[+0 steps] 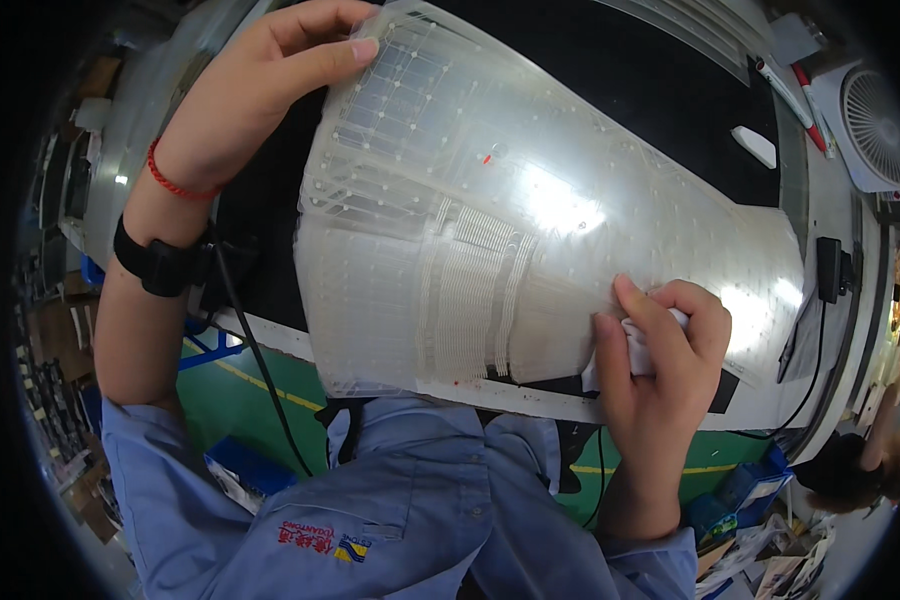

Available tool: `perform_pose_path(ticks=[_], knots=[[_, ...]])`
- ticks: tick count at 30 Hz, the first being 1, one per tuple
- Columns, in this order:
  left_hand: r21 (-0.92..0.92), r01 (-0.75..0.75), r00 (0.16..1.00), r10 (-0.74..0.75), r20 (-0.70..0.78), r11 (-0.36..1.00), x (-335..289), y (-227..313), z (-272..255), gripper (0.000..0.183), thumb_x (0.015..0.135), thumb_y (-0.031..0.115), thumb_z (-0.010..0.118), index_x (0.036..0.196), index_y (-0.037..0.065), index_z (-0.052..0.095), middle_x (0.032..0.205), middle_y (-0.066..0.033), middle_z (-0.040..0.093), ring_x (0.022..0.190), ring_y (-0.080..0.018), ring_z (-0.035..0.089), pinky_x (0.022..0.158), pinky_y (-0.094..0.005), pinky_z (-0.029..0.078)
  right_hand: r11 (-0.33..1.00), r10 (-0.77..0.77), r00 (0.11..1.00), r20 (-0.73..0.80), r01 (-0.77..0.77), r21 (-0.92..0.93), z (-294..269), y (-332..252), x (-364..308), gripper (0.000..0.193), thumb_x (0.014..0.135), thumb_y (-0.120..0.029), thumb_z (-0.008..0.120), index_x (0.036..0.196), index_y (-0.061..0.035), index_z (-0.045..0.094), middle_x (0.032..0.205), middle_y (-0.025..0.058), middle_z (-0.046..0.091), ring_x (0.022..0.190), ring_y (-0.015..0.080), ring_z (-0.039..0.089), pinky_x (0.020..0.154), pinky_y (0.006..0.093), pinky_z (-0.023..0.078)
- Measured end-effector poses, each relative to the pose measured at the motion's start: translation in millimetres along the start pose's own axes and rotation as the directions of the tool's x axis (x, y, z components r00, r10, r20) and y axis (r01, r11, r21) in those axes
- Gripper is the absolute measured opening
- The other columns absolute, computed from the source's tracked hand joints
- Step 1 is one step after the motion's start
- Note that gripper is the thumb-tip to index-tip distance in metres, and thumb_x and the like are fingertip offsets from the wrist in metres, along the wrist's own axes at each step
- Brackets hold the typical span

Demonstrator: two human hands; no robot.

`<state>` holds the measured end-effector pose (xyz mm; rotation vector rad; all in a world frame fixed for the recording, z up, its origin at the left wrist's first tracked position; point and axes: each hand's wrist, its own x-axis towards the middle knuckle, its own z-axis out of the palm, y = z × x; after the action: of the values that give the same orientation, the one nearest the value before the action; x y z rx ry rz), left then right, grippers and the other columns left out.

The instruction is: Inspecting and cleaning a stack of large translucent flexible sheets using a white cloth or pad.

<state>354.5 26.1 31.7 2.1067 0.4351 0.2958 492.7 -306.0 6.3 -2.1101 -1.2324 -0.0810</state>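
A stack of clear, flexible plastic sheets with silvery printed circuit traces [560, 130] lies across the black work surface [660, 60], glaring brightly where light strikes it. At the far left corner, my left hand [290, 60] is closed on the sheets, thumb on top and the fingers partly hidden by the edge. My right hand [665, 360] is closed around a crumpled white cloth [638, 348] near the front right part of the sheets. Its fingertips rest on or just above the top sheet. A small red mark [487, 160] shows near the middle of the film.
On the right stand a white fan [875, 125] and two red-and-white markers [795, 105]. A white block [754, 146] lies beyond the sheets. A black adapter [832, 270] trails its cable past the bench edge. Another person [850, 470] is at far right. Blue bins [755, 480] sit below.
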Motion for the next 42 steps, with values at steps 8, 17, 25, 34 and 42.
perform_pose_path(ticks=[8,17,25,34,42], knots=[[-0.379,0.12,0.991,-0.088,0.102,0.918,0,0,3,0.036,0.102,0.022,0.053,0.132,0.002,0.055,0.115,-0.0043,0.067,0.103,-0.0088,0.063,0.093,-0.0256,0.049,0.999,-0.034,0.999,-0.014,0.034,-0.01,0,1,0,0.033,0.072,-0.008,0.08,0.104,-0.008,0.073,0.096,0.0076,0.058,0.084,0.0254,0.052,0.072,0.0348,0.043],[-0.377,0.101,0.995,-0.096,0.031,0.921,-6,6,7,0.039,0.102,0.021,0.054,0.136,0.001,0.051,0.12,-0.0067,0.065,0.108,-0.0105,0.062,0.097,-0.0254,0.047,0.999,-0.033,0.999,-0.028,0.033,-0.001,2,5,-1,0.032,0.071,-0.008,0.08,0.103,-0.0085,0.074,0.095,0.0074,0.058,0.084,0.0254,0.052,0.072,0.0353,0.044],[-0.365,0.157,0.987,-0.157,0.03,0.918,-6,-3,5,0.04,0.101,0.02,0.055,0.137,0.003,0.051,0.12,-0.0051,0.065,0.108,-0.0096,0.061,0.096,-0.0251,0.048,1.0,-0.026,0.999,-0.021,0.026,0.006,1,4,0,0.033,0.071,-0.008,0.081,0.103,-0.0085,0.074,0.096,0.0065,0.058,0.084,0.0251,0.052,0.071,0.035,0.044],[-0.32,0.146,0.989,-0.143,0.033,0.936,-4,-8,3,0.04,0.1,0.024,0.058,0.135,0.005,0.054,0.115,-0.0043,0.067,0.103,-0.009,0.064,0.09,-0.0242,0.051,1.0,-0.028,0.999,-0.02,0.028,-0.006,1,5,0,0.033,0.069,-0.008,0.082,0.101,-0.0089,0.074,0.095,0.0051,0.058,0.082,0.0236,0.051,0.068,0.0335,0.043],[-0.264,0.149,0.989,-0.145,0.036,0.953,-4,-11,1,0.043,0.099,0.027,0.06,0.135,0.003,0.055,0.117,-0.005,0.067,0.103,-0.0106,0.064,0.091,-0.0252,0.051,1.0,-0.026,0.999,-0.022,0.026,0.0,1,4,0,0.034,0.068,-0.008,0.082,0.101,-0.0083,0.074,0.095,0.0056,0.058,0.082,0.0238,0.051,0.069,0.0334,0.043]])
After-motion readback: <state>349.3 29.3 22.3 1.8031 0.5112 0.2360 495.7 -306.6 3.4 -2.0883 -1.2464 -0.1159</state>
